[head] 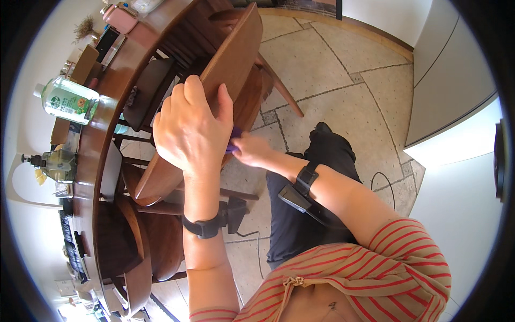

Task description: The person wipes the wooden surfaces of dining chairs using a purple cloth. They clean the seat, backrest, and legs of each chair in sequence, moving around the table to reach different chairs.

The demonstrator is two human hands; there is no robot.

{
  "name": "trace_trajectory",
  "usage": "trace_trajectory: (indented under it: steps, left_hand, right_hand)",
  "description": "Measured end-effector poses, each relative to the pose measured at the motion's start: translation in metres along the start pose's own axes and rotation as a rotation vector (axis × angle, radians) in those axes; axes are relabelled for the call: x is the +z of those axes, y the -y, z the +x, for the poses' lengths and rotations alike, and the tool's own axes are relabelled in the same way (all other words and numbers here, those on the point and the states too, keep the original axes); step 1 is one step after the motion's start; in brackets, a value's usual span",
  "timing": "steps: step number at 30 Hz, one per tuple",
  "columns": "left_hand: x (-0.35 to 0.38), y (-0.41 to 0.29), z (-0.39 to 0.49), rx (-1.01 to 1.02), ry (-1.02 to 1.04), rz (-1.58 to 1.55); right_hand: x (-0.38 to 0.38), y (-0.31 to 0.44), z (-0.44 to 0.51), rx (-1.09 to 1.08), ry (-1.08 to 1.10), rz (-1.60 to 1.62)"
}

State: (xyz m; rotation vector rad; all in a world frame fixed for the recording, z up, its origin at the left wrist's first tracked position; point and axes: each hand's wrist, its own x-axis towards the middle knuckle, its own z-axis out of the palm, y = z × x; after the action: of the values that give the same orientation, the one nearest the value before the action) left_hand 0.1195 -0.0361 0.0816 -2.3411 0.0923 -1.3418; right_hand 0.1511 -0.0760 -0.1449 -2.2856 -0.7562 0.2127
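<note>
My left hand is curled over the top edge of a wooden chair's backrest, with the thumb on the near side and the fingertips hidden. Below and to the right of it, my right hand, slightly blurred, holds a purple thing, probably a cloth, against or close to the seat side of the backrest. My left hand and the backrest hide much of the purple thing. Both wrists wear black straps with small devices.
A long wooden table at the left bears a green-labelled bottle, a spray bottle and a pink container. Another wooden chair stands lower left. Thin cables lie on the tiled floor; grey-white cabinets stand right.
</note>
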Motion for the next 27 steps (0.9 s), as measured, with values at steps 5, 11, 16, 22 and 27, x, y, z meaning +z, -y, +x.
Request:
trace_trajectory:
  steps: [5, 11, 16, 22, 27]
  left_hand:
    - [0.002, 0.000, 0.000, 0.005, -0.044, -0.005]
    - [0.001, 0.000, -0.001, 0.001, -0.022, -0.008]
    - [0.003, -0.001, -0.001, 0.006, -0.041, 0.000]
    - [0.005, 0.000, -0.002, 0.005, -0.048, 0.010]
    - [0.004, -0.001, 0.000, -0.007, -0.051, 0.017]
  right_hand:
    - [0.011, 0.000, -0.006, -0.073, 0.273, 0.274]
    - [-0.011, 0.004, 0.002, 0.069, 0.003, 0.780]
    - [-0.051, -0.015, 0.033, -0.070, -0.665, 0.159]
    - [-0.030, -0.016, 0.036, -0.064, -0.167, -0.162]
    - [-0.001, -0.012, 0.022, -0.129, 0.068, 0.038]
